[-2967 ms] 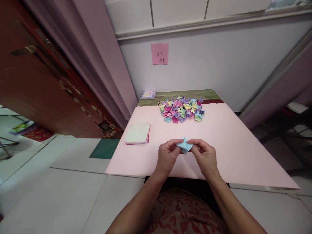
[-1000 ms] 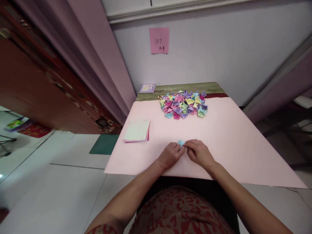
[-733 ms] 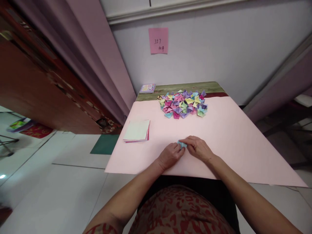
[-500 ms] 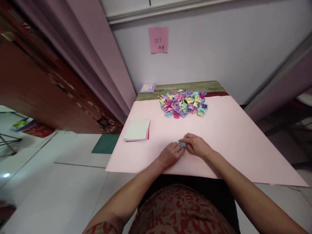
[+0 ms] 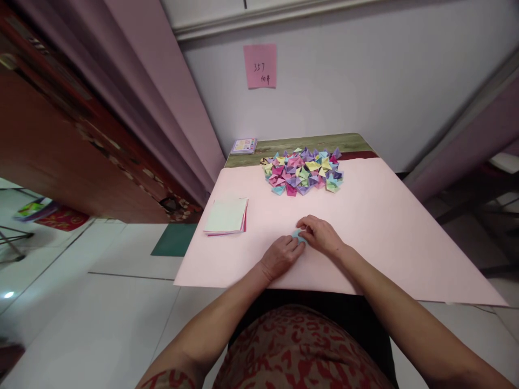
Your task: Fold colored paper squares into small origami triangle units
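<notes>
Lower centre of the frame, the left hand [image 5: 283,255] holds the blue paper [image 5: 295,233] under bent fingers; the right hand [image 5: 319,233], narrowed, touches it, grip unclear. Covered, the paper's long axis and pointing can't be told. Farther, above centre, lie folded papers [image 5: 302,174].

One view only, taken from the wearer's head and pitched forward and steeply down over the patterned shirt [image 5: 292,351]. The hands [image 5: 279,256] are seen from above at close range, below and slightly right of centre; the tabletop [image 5: 344,142] is framed out to its far edge, with the wall [image 5: 324,92] faced beyond and tiled floor [image 5: 109,324] caught at left.
</notes>
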`<act>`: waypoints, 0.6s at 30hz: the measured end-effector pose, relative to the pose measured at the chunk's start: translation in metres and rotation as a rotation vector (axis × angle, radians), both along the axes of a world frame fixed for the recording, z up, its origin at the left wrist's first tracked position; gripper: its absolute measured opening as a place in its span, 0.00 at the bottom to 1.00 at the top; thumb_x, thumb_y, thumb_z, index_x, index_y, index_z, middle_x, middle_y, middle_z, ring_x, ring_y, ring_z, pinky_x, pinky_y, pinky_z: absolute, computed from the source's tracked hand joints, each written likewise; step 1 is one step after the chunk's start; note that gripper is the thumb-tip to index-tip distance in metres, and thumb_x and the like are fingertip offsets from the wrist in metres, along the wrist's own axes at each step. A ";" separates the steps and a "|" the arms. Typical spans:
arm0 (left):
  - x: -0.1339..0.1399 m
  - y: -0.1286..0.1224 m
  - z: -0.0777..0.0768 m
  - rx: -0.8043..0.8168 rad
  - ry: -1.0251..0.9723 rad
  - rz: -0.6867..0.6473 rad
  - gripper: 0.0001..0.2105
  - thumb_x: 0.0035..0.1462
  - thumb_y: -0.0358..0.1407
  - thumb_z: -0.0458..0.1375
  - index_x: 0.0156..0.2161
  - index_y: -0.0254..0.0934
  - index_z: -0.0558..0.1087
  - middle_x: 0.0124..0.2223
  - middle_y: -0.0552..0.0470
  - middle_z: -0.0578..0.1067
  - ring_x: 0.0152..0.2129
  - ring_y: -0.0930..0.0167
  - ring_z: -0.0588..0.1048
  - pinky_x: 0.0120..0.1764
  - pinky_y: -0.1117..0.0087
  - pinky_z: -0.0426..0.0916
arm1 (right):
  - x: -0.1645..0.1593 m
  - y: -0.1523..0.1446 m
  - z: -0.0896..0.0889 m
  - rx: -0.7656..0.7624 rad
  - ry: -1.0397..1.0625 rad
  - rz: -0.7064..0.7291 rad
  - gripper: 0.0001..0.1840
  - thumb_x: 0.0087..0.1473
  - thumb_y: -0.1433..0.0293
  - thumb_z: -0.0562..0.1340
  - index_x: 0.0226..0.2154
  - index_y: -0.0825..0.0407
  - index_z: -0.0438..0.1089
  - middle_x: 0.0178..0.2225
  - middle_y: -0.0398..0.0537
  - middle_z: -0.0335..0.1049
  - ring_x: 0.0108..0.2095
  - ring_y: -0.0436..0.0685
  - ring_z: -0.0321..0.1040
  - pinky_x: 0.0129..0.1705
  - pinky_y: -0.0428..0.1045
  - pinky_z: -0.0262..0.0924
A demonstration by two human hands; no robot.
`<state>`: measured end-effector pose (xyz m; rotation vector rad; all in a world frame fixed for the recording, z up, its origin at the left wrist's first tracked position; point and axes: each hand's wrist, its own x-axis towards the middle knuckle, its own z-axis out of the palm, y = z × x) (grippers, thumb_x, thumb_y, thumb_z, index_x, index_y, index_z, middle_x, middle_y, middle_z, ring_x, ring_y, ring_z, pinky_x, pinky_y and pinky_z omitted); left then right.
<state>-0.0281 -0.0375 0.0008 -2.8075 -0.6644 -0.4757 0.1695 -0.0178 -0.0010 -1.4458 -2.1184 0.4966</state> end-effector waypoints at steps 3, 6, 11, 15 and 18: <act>0.000 -0.001 -0.001 -0.025 -0.032 0.024 0.10 0.66 0.26 0.45 0.44 0.32 0.68 0.34 0.47 0.73 0.31 0.67 0.71 0.35 0.65 0.69 | -0.001 -0.004 0.000 0.029 -0.019 0.010 0.05 0.56 0.74 0.62 0.34 0.49 0.72 0.36 0.45 0.71 0.34 0.51 0.68 0.37 0.46 0.60; 0.000 -0.001 -0.001 -0.037 -0.038 0.030 0.10 0.65 0.25 0.45 0.39 0.34 0.68 0.34 0.48 0.73 0.31 0.68 0.71 0.36 0.65 0.69 | -0.003 -0.006 0.002 0.039 -0.054 0.043 0.08 0.58 0.74 0.59 0.32 0.50 0.73 0.36 0.45 0.71 0.35 0.51 0.69 0.38 0.46 0.60; -0.001 -0.001 -0.002 -0.030 -0.058 0.021 0.09 0.65 0.25 0.47 0.36 0.35 0.68 0.34 0.48 0.73 0.32 0.68 0.72 0.36 0.65 0.69 | -0.006 -0.009 0.003 0.052 -0.096 0.022 0.08 0.58 0.74 0.59 0.37 0.49 0.73 0.36 0.46 0.73 0.34 0.51 0.69 0.37 0.45 0.61; -0.001 0.000 -0.005 0.009 -0.067 0.011 0.08 0.64 0.25 0.49 0.35 0.34 0.69 0.34 0.48 0.73 0.33 0.68 0.72 0.38 0.66 0.70 | -0.006 -0.011 0.000 0.099 -0.100 0.060 0.12 0.60 0.73 0.57 0.42 0.47 0.75 0.39 0.46 0.74 0.36 0.52 0.71 0.39 0.46 0.63; -0.002 -0.001 -0.006 0.012 -0.072 0.017 0.08 0.64 0.25 0.49 0.34 0.33 0.69 0.34 0.48 0.74 0.33 0.68 0.72 0.38 0.66 0.70 | -0.004 -0.009 -0.001 0.086 -0.071 0.109 0.12 0.61 0.74 0.57 0.39 0.47 0.77 0.38 0.46 0.74 0.37 0.51 0.72 0.42 0.46 0.64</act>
